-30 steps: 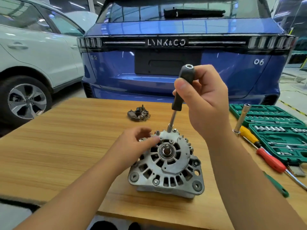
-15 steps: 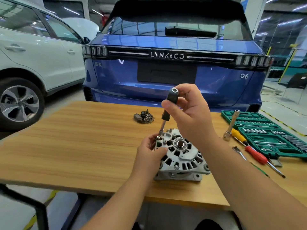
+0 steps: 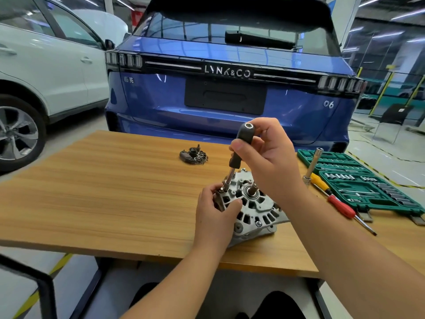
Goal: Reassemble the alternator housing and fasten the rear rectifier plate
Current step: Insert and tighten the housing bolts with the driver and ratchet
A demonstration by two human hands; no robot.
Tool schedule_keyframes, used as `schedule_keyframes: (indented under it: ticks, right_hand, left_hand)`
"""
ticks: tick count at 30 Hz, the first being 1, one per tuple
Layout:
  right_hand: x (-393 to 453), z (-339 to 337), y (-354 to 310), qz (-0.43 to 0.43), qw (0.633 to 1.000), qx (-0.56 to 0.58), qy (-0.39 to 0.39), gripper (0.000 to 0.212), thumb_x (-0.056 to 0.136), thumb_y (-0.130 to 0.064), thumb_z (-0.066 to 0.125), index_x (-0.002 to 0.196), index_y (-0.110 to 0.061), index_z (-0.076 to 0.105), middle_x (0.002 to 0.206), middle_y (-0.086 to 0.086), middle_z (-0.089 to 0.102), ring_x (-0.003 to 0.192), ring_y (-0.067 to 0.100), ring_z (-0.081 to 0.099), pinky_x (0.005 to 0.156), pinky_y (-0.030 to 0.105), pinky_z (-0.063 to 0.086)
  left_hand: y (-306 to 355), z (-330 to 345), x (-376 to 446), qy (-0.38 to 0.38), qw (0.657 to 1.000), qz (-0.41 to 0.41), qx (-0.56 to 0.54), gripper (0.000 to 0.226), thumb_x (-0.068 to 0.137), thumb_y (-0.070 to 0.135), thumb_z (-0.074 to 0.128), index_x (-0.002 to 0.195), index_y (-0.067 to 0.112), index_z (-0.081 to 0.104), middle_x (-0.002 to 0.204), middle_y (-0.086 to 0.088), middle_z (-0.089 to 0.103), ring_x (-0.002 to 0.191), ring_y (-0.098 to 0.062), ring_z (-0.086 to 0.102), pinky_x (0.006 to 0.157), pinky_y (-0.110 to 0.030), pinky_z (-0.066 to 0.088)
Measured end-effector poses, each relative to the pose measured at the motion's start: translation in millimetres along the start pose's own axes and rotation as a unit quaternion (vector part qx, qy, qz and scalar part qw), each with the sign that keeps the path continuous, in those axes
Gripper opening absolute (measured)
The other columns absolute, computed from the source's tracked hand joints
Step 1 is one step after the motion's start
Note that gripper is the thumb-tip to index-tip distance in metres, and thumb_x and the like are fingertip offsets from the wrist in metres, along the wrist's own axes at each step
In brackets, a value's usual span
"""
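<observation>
Grey alternator housing sits tilted near your edge of the wooden table | your left hand curls round its left side | your right hand grips the black-handled nut driver, tip on a bolt at the housing's top-left | rectifier plate lies apart, further back | green socket case on the right
</observation>
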State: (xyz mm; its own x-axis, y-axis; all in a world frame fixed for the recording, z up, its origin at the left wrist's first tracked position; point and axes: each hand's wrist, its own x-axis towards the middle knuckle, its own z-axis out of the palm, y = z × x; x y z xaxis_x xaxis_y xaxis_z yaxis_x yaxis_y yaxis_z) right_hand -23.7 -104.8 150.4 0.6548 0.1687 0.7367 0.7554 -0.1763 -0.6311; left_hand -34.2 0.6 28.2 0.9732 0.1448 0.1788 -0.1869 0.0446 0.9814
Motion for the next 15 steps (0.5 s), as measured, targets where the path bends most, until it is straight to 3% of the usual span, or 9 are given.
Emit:
schedule_keyframes:
  ticks: [3, 7, 15]
  right_hand:
    - [-3, -2, -2, -0.002, 1.0, 0.011, 0.015, 0.023, 0.092, -0.015, 0.069, 0.103, -0.029, 0.054, 0.096, 0.014, 0.061, 0.09, 0.037, 0.068, 0.074, 0.042, 0.063]
    - [-5, -4, -5, -0.011, 0.999, 0.027, 0.025, 0.021, 0.089, -0.028, 0.069, 0.104, -0.032, 0.054, 0.096, 0.014, 0.061, 0.09, 0.038, 0.067, 0.075, 0.05, 0.062]
    - [-13, 0, 4, -0.011, 0.998, 0.034, 0.05, 0.021, 0.09, -0.033, 0.067, 0.106, -0.037, 0.054, 0.095, 0.008, 0.062, 0.089, 0.035, 0.068, 0.074, 0.047, 0.062]
  left_hand:
    - [-2, 3, -3, 0.005, 1.0, 0.012, -0.003, 0.042, 0.071, 0.042, 0.07, 0.107, 0.056, 0.052, 0.117, 0.018, 0.058, 0.103, 0.008, 0.057, 0.082, -0.025, 0.054]
    - [-1, 6, -5, 0.012, 1.0, 0.019, 0.006, 0.041, 0.07, 0.04, 0.068, 0.102, 0.059, 0.051, 0.118, 0.013, 0.058, 0.109, -0.006, 0.059, 0.089, -0.039, 0.057]
    - [-1, 3, -8, -0.004, 0.999, 0.025, 0.033, 0.042, 0.074, 0.044, 0.067, 0.107, 0.061, 0.047, 0.118, 0.023, 0.053, 0.103, 0.013, 0.05, 0.082, -0.021, 0.046]
